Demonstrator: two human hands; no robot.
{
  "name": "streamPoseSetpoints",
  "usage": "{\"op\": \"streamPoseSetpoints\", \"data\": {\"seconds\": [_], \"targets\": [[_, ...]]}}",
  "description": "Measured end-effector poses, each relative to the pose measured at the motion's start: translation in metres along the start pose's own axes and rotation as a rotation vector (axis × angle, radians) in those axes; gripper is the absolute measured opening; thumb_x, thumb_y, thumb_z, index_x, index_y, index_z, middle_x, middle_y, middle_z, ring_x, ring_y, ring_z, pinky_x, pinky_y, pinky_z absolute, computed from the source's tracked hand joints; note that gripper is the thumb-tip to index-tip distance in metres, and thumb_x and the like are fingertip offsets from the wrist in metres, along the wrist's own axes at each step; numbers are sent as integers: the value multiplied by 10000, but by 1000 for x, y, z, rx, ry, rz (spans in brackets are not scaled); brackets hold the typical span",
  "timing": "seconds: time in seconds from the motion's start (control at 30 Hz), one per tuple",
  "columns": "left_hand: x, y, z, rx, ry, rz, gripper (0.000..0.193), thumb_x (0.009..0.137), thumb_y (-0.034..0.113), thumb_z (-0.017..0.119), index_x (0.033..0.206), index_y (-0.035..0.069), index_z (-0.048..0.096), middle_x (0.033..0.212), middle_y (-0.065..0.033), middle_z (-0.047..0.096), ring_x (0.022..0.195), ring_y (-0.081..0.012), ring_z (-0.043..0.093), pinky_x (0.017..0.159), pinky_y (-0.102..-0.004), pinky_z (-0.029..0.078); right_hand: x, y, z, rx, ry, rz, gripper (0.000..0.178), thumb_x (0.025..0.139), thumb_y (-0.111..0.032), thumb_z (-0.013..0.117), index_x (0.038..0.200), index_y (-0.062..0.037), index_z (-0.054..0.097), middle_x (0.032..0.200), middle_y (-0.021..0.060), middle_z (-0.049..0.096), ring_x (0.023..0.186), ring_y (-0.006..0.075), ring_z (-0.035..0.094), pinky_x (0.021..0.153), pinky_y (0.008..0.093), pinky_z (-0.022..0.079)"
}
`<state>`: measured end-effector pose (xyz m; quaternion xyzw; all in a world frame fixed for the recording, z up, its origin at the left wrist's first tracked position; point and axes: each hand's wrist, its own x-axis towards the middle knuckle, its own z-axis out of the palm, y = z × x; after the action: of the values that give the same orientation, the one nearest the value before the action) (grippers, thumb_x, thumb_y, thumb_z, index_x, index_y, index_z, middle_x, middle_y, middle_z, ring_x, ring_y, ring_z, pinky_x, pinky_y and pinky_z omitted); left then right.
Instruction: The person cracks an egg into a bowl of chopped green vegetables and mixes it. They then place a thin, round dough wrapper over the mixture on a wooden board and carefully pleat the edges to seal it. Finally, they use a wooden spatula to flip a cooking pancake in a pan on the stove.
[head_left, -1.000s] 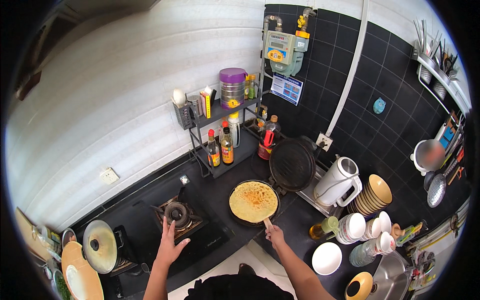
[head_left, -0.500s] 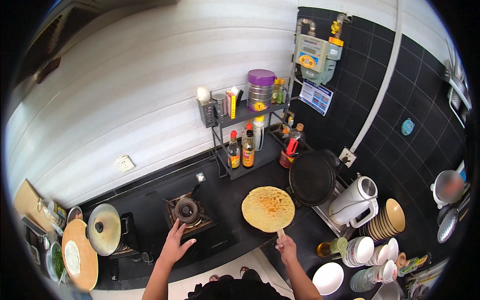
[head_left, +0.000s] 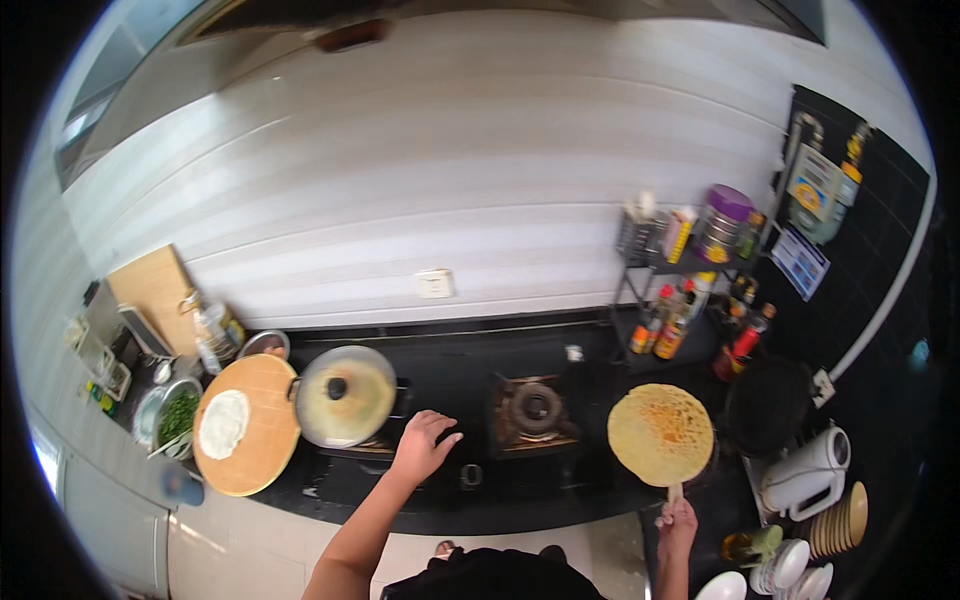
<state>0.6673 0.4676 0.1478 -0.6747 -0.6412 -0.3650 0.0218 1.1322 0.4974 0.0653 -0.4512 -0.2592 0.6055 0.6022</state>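
Observation:
My right hand [head_left: 677, 522] is closed round a light-coloured handle [head_left: 675, 493] at the counter's right. The handle runs under a round, browned flatbread [head_left: 660, 435]; a dark rim shows beside it, and what supports the bread is mostly hidden. My left hand [head_left: 425, 447] is in the air over the stove, fingers apart and holding nothing. It is nearest to a pan with a glass lid and black knob [head_left: 346, 398], on the left burner. Right of that hand is a bare gas burner [head_left: 535, 408]. Left of the pan, a white dough round [head_left: 224, 424] lies on a round wooden board [head_left: 262, 385].
A metal bowl of chopped greens [head_left: 180, 418] stands far left. Sauce bottles [head_left: 670, 338] fill a black rack [head_left: 640, 262] against the wall. A black round griddle [head_left: 768, 400], a white electric kettle [head_left: 806, 470] and stacked bowls [head_left: 838, 525] crowd the right side.
My view has turned to the left. My left hand has moved left, from the bare burner toward the lidded pan. My right hand keeps its hold on the handle under the flatbread.

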Motion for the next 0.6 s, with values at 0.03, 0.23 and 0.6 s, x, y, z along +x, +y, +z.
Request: {"op": "streamPoseSetpoints", "data": {"seconds": [0.03, 0.23, 0.6], "targets": [[-5, -17, -14, 6, 47, -16, 170, 731, 119, 721, 825, 5, 636, 848, -124, 637, 884, -330, 576, 803, -425, 462, -4, 7, 11, 24, -20, 18, 115, 956, -192, 534, 939, -78, 532, 699, -20, 485, 552, 43, 419, 499, 209, 379], [-34, -159, -76, 473, 209, -233, 352, 660, 134, 726, 968, 38, 585, 939, -150, 556, 946, -343, 510, 809, -430, 418, -41, 42, 88, 36, -108, 67, 136, 957, -205, 542, 949, -70, 529, 716, -7, 498, 551, 39, 422, 496, 204, 386], [-20, -254, -100, 548, -297, -498, 471, 696, 390, 705, 989, 39, 594, 976, -147, 633, 921, -321, 598, 800, -414, 478, -107, 85, 213, 39, -217, 165, 217, 958, -215, 545, 1038, -13, 547, 722, 10, 517, 541, 38, 417, 502, 211, 388]]}}
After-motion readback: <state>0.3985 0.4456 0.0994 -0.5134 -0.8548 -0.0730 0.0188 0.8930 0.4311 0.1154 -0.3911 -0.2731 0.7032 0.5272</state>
